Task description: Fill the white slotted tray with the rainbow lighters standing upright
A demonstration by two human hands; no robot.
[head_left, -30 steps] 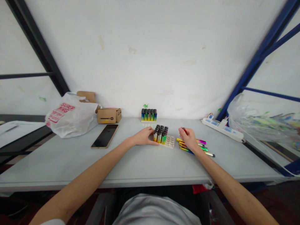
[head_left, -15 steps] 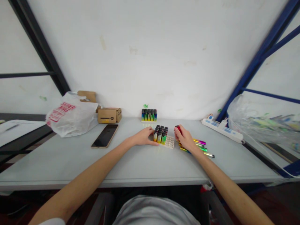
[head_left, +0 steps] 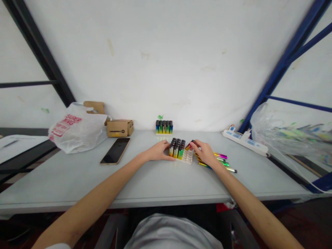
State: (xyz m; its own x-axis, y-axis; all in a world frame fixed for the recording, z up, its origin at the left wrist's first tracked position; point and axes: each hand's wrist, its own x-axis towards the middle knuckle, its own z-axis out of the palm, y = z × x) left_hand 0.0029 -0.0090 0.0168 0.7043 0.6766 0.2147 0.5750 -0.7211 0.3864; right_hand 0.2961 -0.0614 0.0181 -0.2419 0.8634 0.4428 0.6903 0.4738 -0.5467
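Right hand: it (head_left: pixel 205 153) has swung toward 9 o'clock since the earlier frame, bringing its lighter (head_left: pixel 190 145) to the tray.
Clock: centred on the white tray (head_left: pixel 187 158), 12 toward the wall.
Table: pale grey top (head_left: pixel 145 181), straight front edge nearest the grey shirt (head_left: pixel 172 233).
Loose lighters: a metallic bunch (head_left: pixel 224 164) lies at 3 o'clock, partly behind the right hand.
Phone: dark screen up (head_left: pixel 115 151), at 9 o'clock.
Power strip: white (head_left: pixel 245 143), between 2 and 3 o'clock.
Plastic bag: white with red print (head_left: pixel 77 128), between 9 and 10 o'clock, beside a cardboard box (head_left: pixel 120 128).
Far rack: upright lighters (head_left: pixel 164 127) at 11 o'clock, near the white wall (head_left: pixel 166 62).
Changed: the held lighter now tilts over the tray's right part; the tray and its standing lighters (head_left: pixel 177 148) keep their place, apart from a slight shift of the view.
Left hand: low at the tray's 9 o'clock end (head_left: pixel 157 152), thumb on the near side, fingers on the far side, clamped across that end.
Right fingers: pinched together on the lighter, its dark cap up toward 1 o'clock, forearm reaching in from 5 o'clock. Whether its base touches the tray, I cannot tell.
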